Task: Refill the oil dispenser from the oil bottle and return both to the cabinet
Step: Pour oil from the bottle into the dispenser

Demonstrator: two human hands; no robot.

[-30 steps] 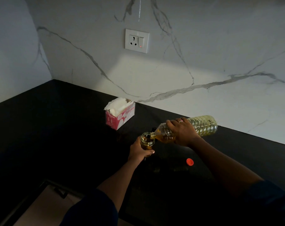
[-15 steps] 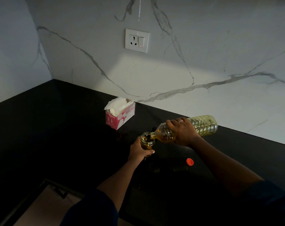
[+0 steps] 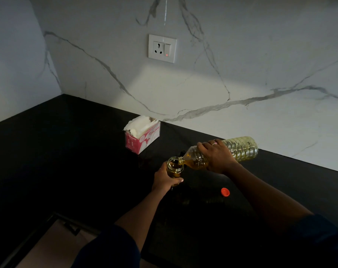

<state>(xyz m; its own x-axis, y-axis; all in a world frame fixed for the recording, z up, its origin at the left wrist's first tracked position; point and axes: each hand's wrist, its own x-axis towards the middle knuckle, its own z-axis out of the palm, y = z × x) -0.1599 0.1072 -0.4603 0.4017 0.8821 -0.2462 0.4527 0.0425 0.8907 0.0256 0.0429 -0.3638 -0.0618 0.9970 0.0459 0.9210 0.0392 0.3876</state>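
A clear plastic oil bottle (image 3: 239, 147) with yellow oil lies tipped almost flat above the black counter (image 3: 67, 161), its open neck over the mouth of a small glass oil dispenser (image 3: 175, 166). My right hand (image 3: 216, 156) grips the bottle around its shoulder. The dispenser stands upright on the counter, held around its body by my left hand (image 3: 165, 180). Amber oil shows inside it. The bottle's red cap (image 3: 225, 192) lies loose on the counter to the right of the dispenser.
A pink tissue box (image 3: 143, 136) stands behind the dispenser near the marble wall. A white socket plate (image 3: 162, 48) is on the wall above. A drawer or cabinet edge (image 3: 54, 227) shows at the lower left under the counter.
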